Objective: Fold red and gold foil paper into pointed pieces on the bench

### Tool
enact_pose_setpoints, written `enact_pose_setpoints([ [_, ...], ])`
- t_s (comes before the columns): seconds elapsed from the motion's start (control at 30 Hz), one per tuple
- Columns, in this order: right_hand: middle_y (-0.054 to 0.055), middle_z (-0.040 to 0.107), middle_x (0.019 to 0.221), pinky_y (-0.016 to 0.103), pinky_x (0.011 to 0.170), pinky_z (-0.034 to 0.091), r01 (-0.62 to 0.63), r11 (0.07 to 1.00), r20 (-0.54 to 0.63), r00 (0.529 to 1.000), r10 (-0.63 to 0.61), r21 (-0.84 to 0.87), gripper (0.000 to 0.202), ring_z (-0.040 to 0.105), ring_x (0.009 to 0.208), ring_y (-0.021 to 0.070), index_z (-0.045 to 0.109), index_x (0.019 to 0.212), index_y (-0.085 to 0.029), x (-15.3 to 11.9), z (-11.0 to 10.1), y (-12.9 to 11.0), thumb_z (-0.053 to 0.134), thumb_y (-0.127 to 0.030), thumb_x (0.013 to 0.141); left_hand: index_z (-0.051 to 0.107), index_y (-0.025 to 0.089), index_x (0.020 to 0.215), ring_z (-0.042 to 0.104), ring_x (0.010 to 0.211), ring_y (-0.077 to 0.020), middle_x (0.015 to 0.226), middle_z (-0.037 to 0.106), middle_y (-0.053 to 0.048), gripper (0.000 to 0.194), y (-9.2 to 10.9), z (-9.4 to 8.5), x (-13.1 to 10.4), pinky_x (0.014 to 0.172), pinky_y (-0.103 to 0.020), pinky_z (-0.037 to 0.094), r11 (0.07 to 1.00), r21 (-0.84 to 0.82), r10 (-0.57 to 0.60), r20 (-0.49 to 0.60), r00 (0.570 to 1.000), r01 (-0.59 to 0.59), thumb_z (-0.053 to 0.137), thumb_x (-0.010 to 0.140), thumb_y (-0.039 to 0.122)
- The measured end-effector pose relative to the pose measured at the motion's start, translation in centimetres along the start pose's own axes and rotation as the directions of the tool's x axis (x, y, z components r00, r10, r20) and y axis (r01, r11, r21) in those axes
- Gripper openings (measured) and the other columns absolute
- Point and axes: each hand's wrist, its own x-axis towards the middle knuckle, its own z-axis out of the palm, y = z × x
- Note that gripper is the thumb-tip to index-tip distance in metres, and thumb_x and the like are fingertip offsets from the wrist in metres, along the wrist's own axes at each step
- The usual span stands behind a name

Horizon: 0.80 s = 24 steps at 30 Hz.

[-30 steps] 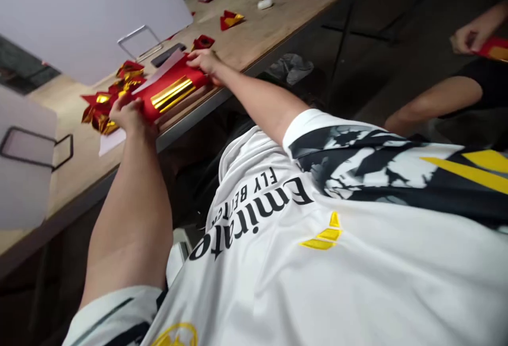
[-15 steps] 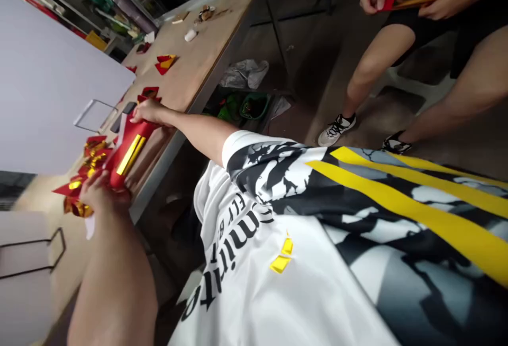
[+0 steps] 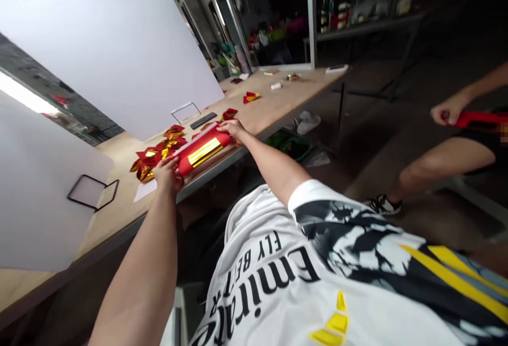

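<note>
A red paper sheet with a shiny gold panel (image 3: 204,152) is stretched between both my hands over the front edge of the table. Its surface curves outward. My left hand (image 3: 169,173) grips its left end, with the thumb on top. At the far right end my right hand (image 3: 233,129) pinches the sheet. Behind it lie several red and gold folded paper ornaments (image 3: 170,142), close to my left hand. Another red folded piece (image 3: 229,114) sits just past my right hand. White paper (image 3: 145,191) shows beside my left hand.
White panels (image 3: 107,44) stand on the wooden table (image 3: 273,105), with wire stands (image 3: 95,192) at their base. A dark flat object (image 3: 203,120) lies behind the sheet. Farther along is a red-gold piece (image 3: 251,97). A co-worker's hand (image 3: 452,108) holds red paper at right.
My view has swung toward the left, so the table and my hands appear farther right and more level. Both hands keep hold of the red sheet.
</note>
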Motion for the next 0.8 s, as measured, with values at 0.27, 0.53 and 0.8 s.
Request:
enact_pose_setpoints([
  [0.27,0.009,0.064,0.129,0.045,0.093,0.059,-0.008,0.999,0.008,1.0,0.008,-0.039,0.038,0.066,0.111,0.0249,0.062,0.129,-0.016,0.4,0.7,0.9,0.066,-0.039,0.099,0.061,0.016,0.128,0.067,0.108,-0.0238,0.127,0.064,-0.011,0.037,0.3,-1.3,0.0,0.091,-0.045,0.06,0.972,-0.085,-0.214,0.076,0.974,0.221,0.066,0.098,0.038],
  [0.53,0.01,0.063,0.13,0.045,0.093,0.059,0.015,0.994,-0.026,0.999,-0.018,-0.109,0.038,0.066,0.111,0.0247,0.061,0.13,-0.017,-0.9,1.5,0.5,0.066,-0.039,0.099,0.06,0.017,0.13,0.066,0.111,-0.025,0.13,0.063,-0.011,0.039,0.7,-2.0,-0.8,0.093,-0.047,0.059,0.96,-0.168,-0.201,0.134,0.97,0.223,0.065,0.098,0.038],
  [0.8,0.01,0.064,0.128,0.044,0.091,0.06,-0.004,0.976,-0.026,1.0,-0.001,-0.216,0.035,0.067,0.109,0.023,0.062,0.127,-0.017,-1.3,2.2,0.7,0.065,-0.038,0.099,0.061,0.017,0.129,0.066,0.11,-0.0246,0.129,0.064,-0.011,0.038,-0.2,-3.0,-1.6,0.093,-0.046,0.059,0.973,-0.153,-0.161,0.097,0.982,0.175,0.066,0.098,0.038],
])
